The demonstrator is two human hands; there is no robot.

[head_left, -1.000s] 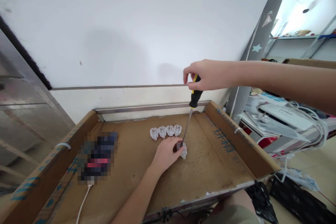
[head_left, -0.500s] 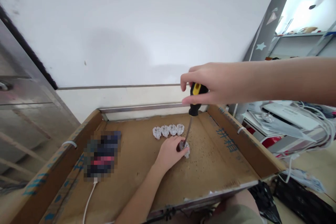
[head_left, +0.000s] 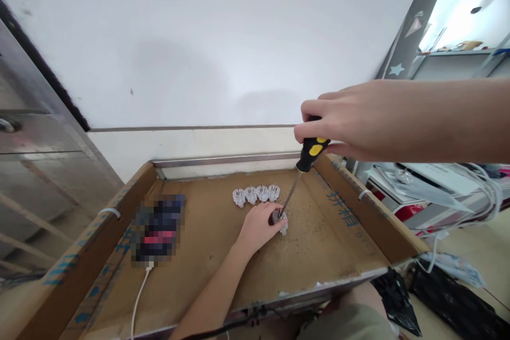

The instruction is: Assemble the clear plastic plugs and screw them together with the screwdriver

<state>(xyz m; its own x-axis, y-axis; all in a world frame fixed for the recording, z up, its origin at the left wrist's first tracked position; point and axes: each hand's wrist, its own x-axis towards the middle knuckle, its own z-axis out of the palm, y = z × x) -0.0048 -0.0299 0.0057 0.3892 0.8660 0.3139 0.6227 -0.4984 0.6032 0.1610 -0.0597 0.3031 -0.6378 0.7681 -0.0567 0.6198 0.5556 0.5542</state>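
Observation:
My right hand (head_left: 324, 125) is wrapped round the black and yellow handle of a screwdriver (head_left: 313, 153), whose shaft slants down and to the left. Its tip meets a small clear plastic plug (head_left: 283, 227), which seems to sit against a dark round piece partly hidden by fingers. Thumb and fingers of my left hand (head_left: 261, 226) grip this plug from the left, pressing it on the cardboard. Just beyond that hand, several similar clear plugs (head_left: 256, 193) stand in a row with metal pins upward.
A cardboard-lined tray (head_left: 319, 271) with raised sides holds the work. Left lies a blurred-out phone-like object (head_left: 159, 228) with a white cable (head_left: 139, 292). Dark specks dot the cardboard right of the plug. A white wall (head_left: 199, 53) rises behind; papers and cables (head_left: 474, 186) lie at right.
My right hand has shifted right and its grip on the screwdriver has turned, so the tool leans further right. My left hand stays on the plug.

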